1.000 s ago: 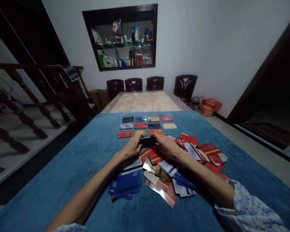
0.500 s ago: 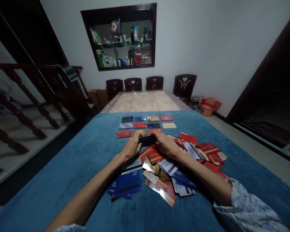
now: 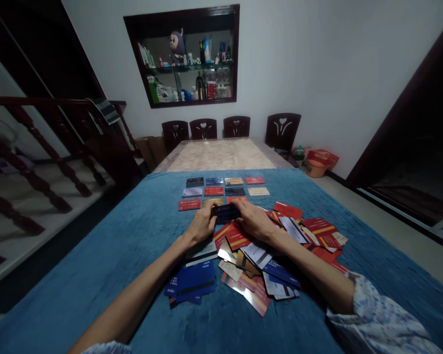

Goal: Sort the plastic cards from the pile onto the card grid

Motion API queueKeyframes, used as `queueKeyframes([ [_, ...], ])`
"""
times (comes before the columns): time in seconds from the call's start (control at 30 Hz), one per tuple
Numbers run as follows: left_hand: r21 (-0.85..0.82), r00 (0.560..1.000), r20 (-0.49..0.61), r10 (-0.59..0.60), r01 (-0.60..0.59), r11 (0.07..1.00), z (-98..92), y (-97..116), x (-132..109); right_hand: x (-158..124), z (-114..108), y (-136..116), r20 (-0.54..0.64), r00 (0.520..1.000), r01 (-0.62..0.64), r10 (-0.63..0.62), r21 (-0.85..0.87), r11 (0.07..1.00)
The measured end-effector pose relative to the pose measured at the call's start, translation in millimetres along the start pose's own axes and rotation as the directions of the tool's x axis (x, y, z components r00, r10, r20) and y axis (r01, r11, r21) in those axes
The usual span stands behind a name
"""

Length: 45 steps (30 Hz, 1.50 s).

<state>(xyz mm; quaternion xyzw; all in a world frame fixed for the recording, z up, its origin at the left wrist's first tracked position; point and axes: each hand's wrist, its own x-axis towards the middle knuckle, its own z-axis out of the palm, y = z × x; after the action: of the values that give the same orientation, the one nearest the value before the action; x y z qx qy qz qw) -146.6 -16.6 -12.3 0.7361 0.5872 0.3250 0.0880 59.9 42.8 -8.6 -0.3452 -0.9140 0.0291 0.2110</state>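
Note:
A dark stack of cards (image 3: 225, 212) is gripped at its two short ends, my left hand (image 3: 202, 223) on one side and my right hand (image 3: 254, 220) on the other. Both hands have their fingers closed on it, just above the cloth. Beyond them lie rows of sorted cards, among them a red card (image 3: 189, 204), a lilac card (image 3: 192, 192) and a cream card (image 3: 258, 191). A gold card (image 3: 212, 202) is partly covered by my left hand. Below and right of my hands spreads a loose heap with red cards (image 3: 321, 232) and white ones; blue cards (image 3: 195, 281) overlap nearer me.
A blue cloth (image 3: 133, 236) covers the near part of the table, whose marbled top (image 3: 225, 153) shows beyond. Several dark chairs (image 3: 282, 130) stand behind. A wooden railing (image 3: 55, 152) runs at the left, and an orange bin (image 3: 316, 166) sits on the floor at the right.
The dark card stack has tilted slightly, so more of its face shows. Both hands stay in nearly the same place, and the other cards have not moved.

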Motion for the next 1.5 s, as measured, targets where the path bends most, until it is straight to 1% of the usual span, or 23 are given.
queueKeyframes([
  [0.1, -0.032, 1.0, 0.006, 0.031, -0.031, 0.999, 0.6, -2, 0, 0, 1, 2, -0.019, 1.0, 0.005, -0.005, -0.002, 1.0],
  [0.37, -0.074, 0.984, -0.027, 0.179, -0.18, 0.981, 3.7, -7, 3, 0, -2, 1, -0.028, 1.0, 0.012, -0.013, -0.015, 1.0],
  [0.5, -0.06, 0.983, -0.03, 0.184, -0.185, 0.981, 1.7, -7, 3, 0, -3, 2, -0.043, 0.999, 0.029, -0.031, -0.053, 0.998],
  [0.67, 0.031, 0.979, -0.011, 0.204, -0.203, 0.979, -4.9, -9, 3, 0, -5, 3, -0.049, 0.997, 0.055, -0.059, -0.086, 0.995],
  [0.83, 0.086, 0.983, 0.041, 0.179, -0.182, 0.98, -8.4, -10, 4, 1, -7, 4, -0.036, 0.996, 0.075, -0.078, -0.069, 0.995],
  [1.0, 0.14, 0.984, 0.093, 0.155, -0.167, 0.976, -11.3, -4, 4, 3, -12, 5, 0.059, 0.997, 0.049, -0.045, -0.059, 0.997],
  [1.13, 0.179, 0.987, 0.122, 0.107, -0.128, 0.976, -13.4, -1, 6, 9, -21, 6, 0.139, 0.989, 0.049, -0.042, -0.051, 0.997],
  [1.33, 0.222, 0.981, 0.175, 0.084, -0.122, 0.967, -18.7, 0, 11, 21, -33, 10, 0.202, 0.976, 0.095, -0.083, -0.047, 0.994],
  [1.5, 0.286, 0.974, 0.216, 0.07, -0.132, 0.949, -26.2, 3, 19, 32, -35, 16, 0.228, 0.966, 0.137, -0.121, -0.058, 0.989],
])
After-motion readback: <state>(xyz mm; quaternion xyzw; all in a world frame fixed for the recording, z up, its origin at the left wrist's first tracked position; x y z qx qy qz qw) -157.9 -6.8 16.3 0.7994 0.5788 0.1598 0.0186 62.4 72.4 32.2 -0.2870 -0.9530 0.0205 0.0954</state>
